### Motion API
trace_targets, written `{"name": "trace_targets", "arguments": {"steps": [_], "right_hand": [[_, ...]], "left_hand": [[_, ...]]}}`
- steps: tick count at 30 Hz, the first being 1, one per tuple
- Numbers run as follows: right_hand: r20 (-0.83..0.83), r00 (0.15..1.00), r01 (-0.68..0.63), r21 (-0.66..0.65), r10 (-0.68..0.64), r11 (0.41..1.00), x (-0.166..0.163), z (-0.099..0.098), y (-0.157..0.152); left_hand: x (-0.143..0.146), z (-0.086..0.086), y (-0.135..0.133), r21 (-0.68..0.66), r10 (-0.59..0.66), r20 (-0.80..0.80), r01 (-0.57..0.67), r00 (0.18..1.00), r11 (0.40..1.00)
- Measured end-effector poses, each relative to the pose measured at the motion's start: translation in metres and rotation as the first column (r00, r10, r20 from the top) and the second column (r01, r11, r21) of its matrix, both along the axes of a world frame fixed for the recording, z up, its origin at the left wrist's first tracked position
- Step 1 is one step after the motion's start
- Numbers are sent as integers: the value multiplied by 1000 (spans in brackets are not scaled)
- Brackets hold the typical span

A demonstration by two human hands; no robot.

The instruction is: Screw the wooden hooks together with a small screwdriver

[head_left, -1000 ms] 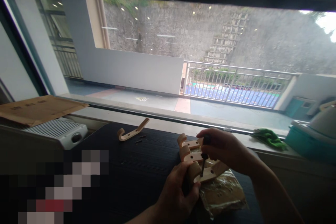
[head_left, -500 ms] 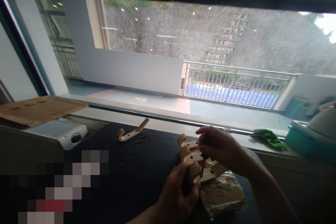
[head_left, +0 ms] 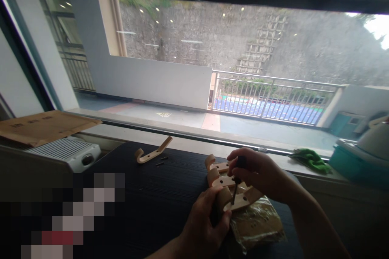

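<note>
My right hand (head_left: 258, 172) is closed round a dark-handled screwdriver (head_left: 235, 188), whose shaft points down into the nearest of three pale wooden hooks (head_left: 223, 182). The hooks sit in a row on a board wrapped in crinkled plastic (head_left: 258, 222) on the black table (head_left: 146, 206). My left hand (head_left: 203, 226) grips the curled front end of the nearest hook and the board's near edge. A fourth wooden hook (head_left: 153, 151) lies loose farther back to the left, with a couple of small dark screws (head_left: 161, 162) beside it.
A white heater (head_left: 68, 151) with a cardboard sheet (head_left: 42, 125) on it stands at the left. On the window sill at the right lie a green cloth (head_left: 310, 158) and a teal box (head_left: 358, 166). A blurred-out patch covers the lower left.
Almost nothing differs; my right hand has shifted very slightly on the screwdriver handle while its tip stays on the same hook. My left hand holds still.
</note>
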State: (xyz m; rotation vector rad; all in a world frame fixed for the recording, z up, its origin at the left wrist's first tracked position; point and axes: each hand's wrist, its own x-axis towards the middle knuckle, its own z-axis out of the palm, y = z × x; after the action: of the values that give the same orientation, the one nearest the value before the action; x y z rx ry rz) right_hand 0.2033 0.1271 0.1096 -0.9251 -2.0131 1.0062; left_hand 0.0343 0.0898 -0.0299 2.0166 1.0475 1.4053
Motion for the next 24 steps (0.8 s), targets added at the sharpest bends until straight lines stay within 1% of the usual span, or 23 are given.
{"name": "trace_targets", "arguments": {"steps": [2, 4, 7, 10, 13, 17, 20, 22, 24], "right_hand": [[31, 999, 21, 22, -21, 1000, -1, 0, -1], [72, 994, 73, 71, -78, 995, -3, 0, 0], [91, 988, 118, 100, -127, 988, -5, -1, 0], [72, 996, 57, 54, -60, 997, -1, 0, -1], [74, 997, 7, 30, -9, 1000, 5, 2, 0], [77, 997, 10, 65, -15, 998, 10, 2, 2], [81, 996, 29, 87, -36, 996, 9, 2, 3], [46, 999, 9, 76, -13, 997, 6, 1, 2], [-13, 1000, -24, 36, 24, 999, 4, 0, 2]], "left_hand": [[-1, 3, -1, -30, -27, -12, 27, 1000, 999], [-1, 4, -1, -48, -43, -16, 43, 999, 998], [-1, 1, 0, -11, -23, 2, 23, 1000, 1000], [0, -3, 0, 17, -5, 6, 5, 1000, 1000], [0, -4, 0, -5, -23, 8, 23, 1000, 1000], [0, -3, 0, -42, -27, 21, 28, 999, 999], [0, -3, 1, -45, -22, 22, 23, 1000, 999], [0, -4, 1, -30, -15, 18, 15, 1000, 999], [0, -5, 2, -20, -8, 3, 8, 1000, 1000]]}}
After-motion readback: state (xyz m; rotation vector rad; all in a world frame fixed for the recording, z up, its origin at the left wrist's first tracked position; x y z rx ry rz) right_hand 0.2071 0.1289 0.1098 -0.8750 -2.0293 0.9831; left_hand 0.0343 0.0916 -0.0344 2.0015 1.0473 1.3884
